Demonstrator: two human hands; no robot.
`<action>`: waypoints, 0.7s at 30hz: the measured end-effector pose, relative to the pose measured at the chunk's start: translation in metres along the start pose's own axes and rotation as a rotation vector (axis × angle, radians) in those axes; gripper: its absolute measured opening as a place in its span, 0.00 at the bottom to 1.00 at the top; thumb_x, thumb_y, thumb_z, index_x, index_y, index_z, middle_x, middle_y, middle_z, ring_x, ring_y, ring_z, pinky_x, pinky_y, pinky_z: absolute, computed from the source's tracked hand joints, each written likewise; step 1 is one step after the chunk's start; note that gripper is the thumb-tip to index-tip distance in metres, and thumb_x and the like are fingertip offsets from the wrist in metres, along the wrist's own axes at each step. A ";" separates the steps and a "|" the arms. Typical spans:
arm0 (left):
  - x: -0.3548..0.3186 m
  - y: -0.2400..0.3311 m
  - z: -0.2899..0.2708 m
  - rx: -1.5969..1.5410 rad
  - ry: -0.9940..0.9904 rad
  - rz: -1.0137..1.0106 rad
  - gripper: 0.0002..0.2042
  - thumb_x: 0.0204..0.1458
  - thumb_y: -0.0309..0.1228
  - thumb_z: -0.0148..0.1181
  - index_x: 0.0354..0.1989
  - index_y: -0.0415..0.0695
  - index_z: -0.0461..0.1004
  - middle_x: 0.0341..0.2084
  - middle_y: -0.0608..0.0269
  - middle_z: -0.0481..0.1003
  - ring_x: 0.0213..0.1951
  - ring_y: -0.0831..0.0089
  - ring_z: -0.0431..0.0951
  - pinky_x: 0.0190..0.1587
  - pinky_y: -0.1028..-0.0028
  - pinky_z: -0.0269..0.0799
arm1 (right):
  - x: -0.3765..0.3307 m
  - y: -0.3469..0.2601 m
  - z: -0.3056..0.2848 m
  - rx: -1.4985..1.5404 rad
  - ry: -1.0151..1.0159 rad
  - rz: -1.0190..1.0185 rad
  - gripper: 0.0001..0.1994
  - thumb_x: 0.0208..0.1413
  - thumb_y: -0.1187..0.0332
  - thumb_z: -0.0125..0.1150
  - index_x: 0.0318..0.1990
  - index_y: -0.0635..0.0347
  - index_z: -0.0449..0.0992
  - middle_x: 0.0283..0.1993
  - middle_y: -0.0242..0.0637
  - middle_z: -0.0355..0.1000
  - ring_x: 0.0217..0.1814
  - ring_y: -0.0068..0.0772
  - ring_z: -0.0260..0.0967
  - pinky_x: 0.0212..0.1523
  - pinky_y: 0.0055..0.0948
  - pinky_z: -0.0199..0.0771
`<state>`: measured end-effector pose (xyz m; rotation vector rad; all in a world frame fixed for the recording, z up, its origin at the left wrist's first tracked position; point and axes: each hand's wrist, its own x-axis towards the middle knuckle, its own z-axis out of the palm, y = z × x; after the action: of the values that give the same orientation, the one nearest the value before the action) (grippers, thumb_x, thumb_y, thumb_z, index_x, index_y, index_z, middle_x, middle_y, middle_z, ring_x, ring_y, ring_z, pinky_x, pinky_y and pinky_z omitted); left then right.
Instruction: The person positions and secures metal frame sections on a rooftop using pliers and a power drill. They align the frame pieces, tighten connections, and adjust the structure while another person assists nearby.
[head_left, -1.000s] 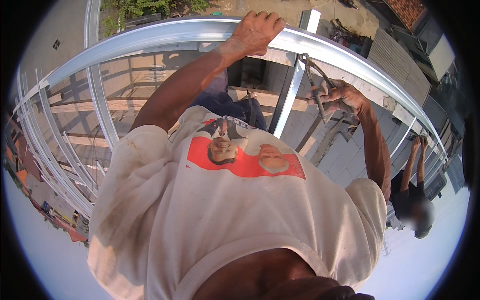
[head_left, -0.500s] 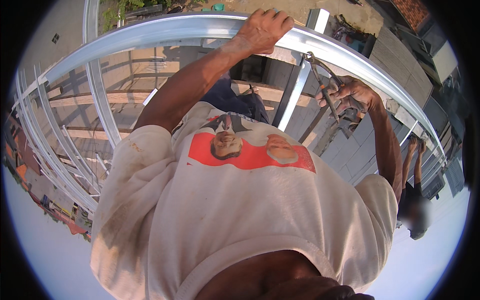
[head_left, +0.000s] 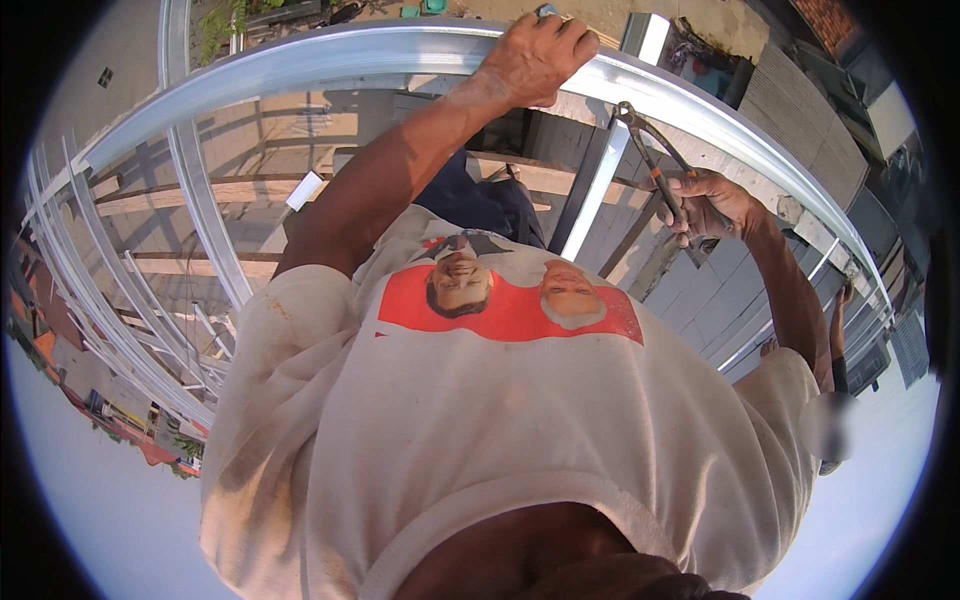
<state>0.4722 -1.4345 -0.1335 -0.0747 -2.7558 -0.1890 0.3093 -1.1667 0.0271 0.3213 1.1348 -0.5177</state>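
My left hand [head_left: 543,62] is closed over the top of a long shiny metal beam [head_left: 380,55] that curves across the upper part of the view. To its right, my right hand [head_left: 712,205] grips a pair of dark pincers [head_left: 655,165] with orange bands on the handles. The pincers' jaws [head_left: 624,112] point up, just below the beam and close to the top of an upright metal post [head_left: 600,180]. Whether the jaws touch metal cannot be told. The fingertips of my left hand are partly hidden behind the beam.
Several metal struts [head_left: 100,270] form a frame at the left. Wooden planks [head_left: 190,195] run across below the beam, over a drop to the ground. A block wall [head_left: 700,290] stands at the right. Another person [head_left: 835,400] with a raised arm is at the far right, partly behind my arm.
The pincers and my right hand have shifted slightly right, and my fingers have closed further round the handles. My left hand keeps its hold on the beam. The other person is more hidden.
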 end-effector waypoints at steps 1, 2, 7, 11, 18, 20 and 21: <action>0.001 0.000 0.000 -0.036 -0.017 -0.010 0.30 0.29 0.30 0.76 0.49 0.49 0.75 0.36 0.68 0.73 0.38 0.69 0.80 0.39 0.68 0.76 | -0.001 -0.001 0.006 -0.018 0.019 0.037 0.20 0.65 0.54 0.68 0.52 0.62 0.75 0.34 0.38 0.75 0.31 0.27 0.73 0.30 0.38 0.76; 0.002 0.000 0.000 -0.073 -0.035 -0.019 0.30 0.29 0.28 0.75 0.49 0.48 0.75 0.36 0.67 0.74 0.38 0.67 0.80 0.38 0.67 0.76 | 0.000 -0.001 0.013 -0.035 0.038 0.073 0.19 0.65 0.53 0.69 0.49 0.61 0.76 0.33 0.37 0.74 0.30 0.26 0.72 0.30 0.38 0.75; -0.004 -0.005 0.024 -0.225 -0.147 -0.082 0.25 0.40 0.29 0.68 0.52 0.42 0.75 0.47 0.55 0.76 0.47 0.55 0.80 0.46 0.57 0.77 | 0.043 0.034 0.011 -0.598 0.459 -0.031 0.25 0.68 0.41 0.60 0.37 0.58 0.74 0.23 0.26 0.66 0.24 0.19 0.62 0.25 0.30 0.67; 0.002 -0.011 0.026 -0.281 -0.249 -0.082 0.26 0.41 0.28 0.68 0.53 0.41 0.75 0.48 0.53 0.77 0.47 0.53 0.81 0.45 0.55 0.79 | 0.127 0.115 -0.020 -0.673 0.705 -0.469 0.29 0.69 0.40 0.58 0.44 0.63 0.74 0.23 0.30 0.67 0.25 0.22 0.64 0.26 0.31 0.67; 0.013 -0.004 -0.017 -0.132 -0.307 -0.067 0.35 0.28 0.29 0.79 0.53 0.46 0.76 0.44 0.61 0.81 0.45 0.61 0.86 0.46 0.63 0.84 | 0.111 0.095 -0.011 -0.538 0.597 -0.319 0.28 0.71 0.44 0.56 0.55 0.66 0.76 0.29 0.35 0.74 0.28 0.28 0.72 0.31 0.35 0.75; 0.011 -0.004 -0.012 -0.127 -0.277 -0.060 0.34 0.28 0.29 0.79 0.52 0.47 0.76 0.43 0.62 0.79 0.44 0.62 0.85 0.45 0.63 0.83 | 0.067 0.067 0.004 -0.501 0.490 -0.252 0.26 0.71 0.46 0.57 0.56 0.64 0.76 0.31 0.33 0.75 0.28 0.28 0.73 0.31 0.34 0.76; 0.010 -0.003 -0.009 -0.129 -0.264 -0.053 0.34 0.28 0.29 0.78 0.52 0.47 0.76 0.43 0.62 0.79 0.44 0.62 0.85 0.45 0.63 0.83 | 0.048 0.053 0.011 -0.455 0.439 -0.217 0.25 0.72 0.48 0.57 0.58 0.65 0.74 0.35 0.35 0.78 0.33 0.31 0.78 0.34 0.36 0.81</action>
<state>0.4661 -1.4381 -0.1221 -0.0647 -3.0074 -0.3983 0.3622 -1.1387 -0.0130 -0.0947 1.6858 -0.3697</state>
